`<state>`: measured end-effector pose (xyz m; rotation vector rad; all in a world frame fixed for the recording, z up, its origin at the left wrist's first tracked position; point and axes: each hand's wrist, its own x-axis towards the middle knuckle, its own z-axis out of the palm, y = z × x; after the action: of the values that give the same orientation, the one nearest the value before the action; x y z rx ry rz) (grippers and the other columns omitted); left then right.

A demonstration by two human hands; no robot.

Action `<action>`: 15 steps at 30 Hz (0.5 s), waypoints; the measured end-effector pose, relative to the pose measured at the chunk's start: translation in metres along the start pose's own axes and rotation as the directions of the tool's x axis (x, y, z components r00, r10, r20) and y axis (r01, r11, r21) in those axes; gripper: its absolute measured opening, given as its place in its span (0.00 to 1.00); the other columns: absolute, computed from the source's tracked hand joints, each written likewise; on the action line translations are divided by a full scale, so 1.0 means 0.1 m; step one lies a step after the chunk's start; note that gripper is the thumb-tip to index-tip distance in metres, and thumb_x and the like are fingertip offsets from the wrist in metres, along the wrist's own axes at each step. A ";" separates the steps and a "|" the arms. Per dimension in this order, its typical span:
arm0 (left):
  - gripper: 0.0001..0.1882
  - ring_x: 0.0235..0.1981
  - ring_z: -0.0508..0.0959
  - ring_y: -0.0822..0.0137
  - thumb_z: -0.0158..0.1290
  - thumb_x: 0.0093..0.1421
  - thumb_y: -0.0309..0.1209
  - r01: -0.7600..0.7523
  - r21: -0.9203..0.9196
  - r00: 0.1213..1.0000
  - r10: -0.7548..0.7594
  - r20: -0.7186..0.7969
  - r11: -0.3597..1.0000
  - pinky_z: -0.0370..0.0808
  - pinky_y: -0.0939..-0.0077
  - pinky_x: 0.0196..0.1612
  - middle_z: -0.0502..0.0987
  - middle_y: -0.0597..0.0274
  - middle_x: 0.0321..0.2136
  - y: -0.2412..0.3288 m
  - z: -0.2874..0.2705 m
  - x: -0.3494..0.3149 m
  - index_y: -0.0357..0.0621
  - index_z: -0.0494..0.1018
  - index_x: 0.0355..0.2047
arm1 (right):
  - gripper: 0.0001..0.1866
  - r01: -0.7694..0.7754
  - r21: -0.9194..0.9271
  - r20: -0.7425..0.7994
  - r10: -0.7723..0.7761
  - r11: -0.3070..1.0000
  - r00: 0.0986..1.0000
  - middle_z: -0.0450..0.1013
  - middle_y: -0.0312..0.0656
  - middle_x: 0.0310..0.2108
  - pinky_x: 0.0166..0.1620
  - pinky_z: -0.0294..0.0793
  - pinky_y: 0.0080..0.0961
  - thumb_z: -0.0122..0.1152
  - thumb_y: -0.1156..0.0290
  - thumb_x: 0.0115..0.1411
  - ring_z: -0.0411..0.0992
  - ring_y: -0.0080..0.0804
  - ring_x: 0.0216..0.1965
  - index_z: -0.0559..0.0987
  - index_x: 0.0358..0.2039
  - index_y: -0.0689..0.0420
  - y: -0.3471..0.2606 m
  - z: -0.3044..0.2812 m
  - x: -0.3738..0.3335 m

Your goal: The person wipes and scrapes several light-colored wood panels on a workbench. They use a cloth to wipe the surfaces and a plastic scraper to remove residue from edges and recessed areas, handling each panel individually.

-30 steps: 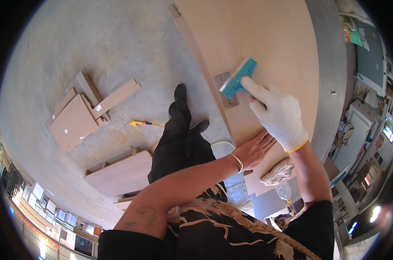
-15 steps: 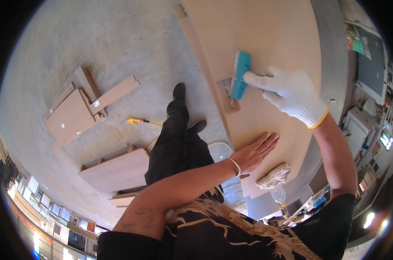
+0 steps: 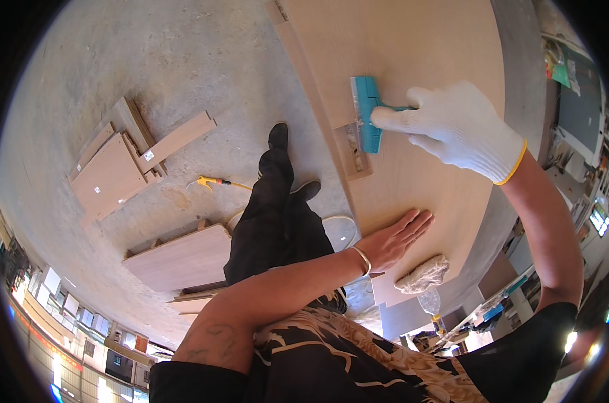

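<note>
Bare left hand [image 3: 393,240], fingers spread flat, presses the large light-wood laminate panel [image 3: 425,80] at centre-right, a crumpled beige rag [image 3: 422,275] lying near it. Upper right: white-gloved right hand [image 3: 455,124], fingers closed round a teal plastic scraper [image 3: 367,113] at the panel's edge. Offcut boards [image 3: 119,168] on concrete floor [image 3: 170,67], left.

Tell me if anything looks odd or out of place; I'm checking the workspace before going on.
Mostly the floor: offcut boards lie in a loose, askew heap, and a yellow-handled tool lies on the concrete. On the wood panel, a crumpled rag sits near the edge.
</note>
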<state>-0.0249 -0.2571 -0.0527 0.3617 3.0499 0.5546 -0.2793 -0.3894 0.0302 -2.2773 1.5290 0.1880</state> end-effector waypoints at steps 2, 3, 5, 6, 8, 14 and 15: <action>0.40 0.81 0.49 0.50 0.45 0.69 0.44 -0.009 0.003 1.000 0.009 0.006 1.000 0.41 0.46 0.83 0.54 0.52 0.80 0.00 0.00 0.00 0.34 0.57 0.77 | 0.25 0.026 0.023 -0.027 -0.025 0.999 0.999 0.68 0.39 0.26 0.26 0.73 0.39 0.70 0.68 0.60 0.74 0.42 0.22 0.79 0.57 0.30 -0.03 0.02 0.09; 0.40 0.81 0.49 0.50 0.45 0.69 0.44 -0.008 0.009 1.000 0.008 0.000 1.000 0.41 0.46 0.83 0.54 0.52 0.80 0.00 0.00 0.00 0.34 0.58 0.77 | 0.25 0.029 0.042 -0.029 -0.028 0.999 0.999 0.69 0.39 0.26 0.26 0.73 0.39 0.70 0.68 0.60 0.74 0.42 0.23 0.79 0.57 0.30 -0.04 0.03 0.13; 0.40 0.81 0.49 0.50 0.45 0.69 0.44 0.003 0.021 1.000 -0.003 -0.014 1.000 0.41 0.46 0.83 0.54 0.52 0.80 -0.01 -0.01 0.00 0.34 0.58 0.77 | 0.25 0.048 0.055 -0.030 -0.046 0.997 0.998 0.69 0.39 0.26 0.26 0.73 0.39 0.69 0.67 0.61 0.74 0.42 0.23 0.79 0.57 0.30 -0.03 0.01 0.20; 0.40 0.81 0.49 0.50 0.45 0.70 0.44 0.002 0.014 1.000 -0.002 -0.006 1.000 0.41 0.46 0.83 0.54 0.52 0.80 -0.01 -0.01 0.00 0.35 0.58 0.77 | 0.25 0.057 0.045 -0.028 -0.055 0.997 0.998 0.69 0.39 0.27 0.26 0.73 0.38 0.69 0.67 0.61 0.74 0.42 0.23 0.79 0.57 0.30 -0.03 0.00 0.22; 0.39 0.81 0.49 0.50 0.44 0.70 0.44 -0.003 0.003 1.000 0.003 0.000 1.000 0.41 0.46 0.83 0.54 0.52 0.80 -0.02 -0.01 0.00 0.35 0.58 0.77 | 0.25 0.073 0.013 -0.026 -0.072 0.997 0.997 0.69 0.39 0.27 0.26 0.73 0.38 0.69 0.67 0.61 0.74 0.41 0.23 0.79 0.57 0.30 0.00 -0.05 0.22; 0.41 0.81 0.49 0.50 0.45 0.68 0.45 0.008 -0.013 1.000 -0.008 0.001 1.000 0.40 0.45 0.83 0.54 0.52 0.80 0.01 0.02 0.00 0.34 0.58 0.77 | 0.25 0.019 0.016 0.028 -0.020 1.000 0.999 0.66 0.39 0.25 0.26 0.71 0.38 0.69 0.68 0.60 0.72 0.41 0.22 0.79 0.56 0.31 -0.06 -0.08 0.17; 0.41 0.81 0.49 0.50 0.45 0.68 0.45 0.013 -0.018 1.000 -0.014 -0.018 1.000 0.40 0.45 0.82 0.54 0.51 0.80 0.02 0.02 0.00 0.34 0.58 0.76 | 0.25 0.023 0.026 0.027 -0.024 0.999 0.999 0.66 0.39 0.25 0.26 0.71 0.38 0.69 0.68 0.59 0.72 0.41 0.22 0.79 0.56 0.31 -0.07 -0.07 0.17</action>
<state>-0.0244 -0.2549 -0.0543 0.3370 3.0601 0.5872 -0.2667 -0.4041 0.0333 -2.2627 1.4825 0.1908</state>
